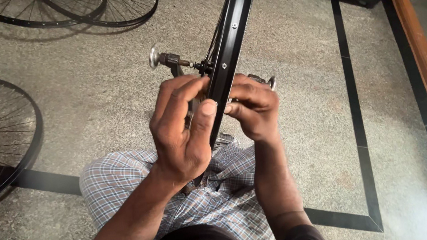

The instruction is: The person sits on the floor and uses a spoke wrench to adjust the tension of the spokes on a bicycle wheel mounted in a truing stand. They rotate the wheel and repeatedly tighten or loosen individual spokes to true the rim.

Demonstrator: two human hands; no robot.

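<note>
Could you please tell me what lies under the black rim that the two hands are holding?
Under the black rim: checked cloth over the person's lap, speckled floor. The left hand and right hand cover its nearest stretch.

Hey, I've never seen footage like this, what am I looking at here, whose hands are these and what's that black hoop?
This is a single picture from a camera worn on a person's head, looking down at their own two bare hands. The left hand and the right hand grip a black bicycle wheel rim seen edge-on, with thin spokes behind it. An axle with a silver knob sticks out to the side. Below is the person's checked cloth over their lap. On the speckled stone floor lie more spoked wheels, one at left and two at the top.
</note>
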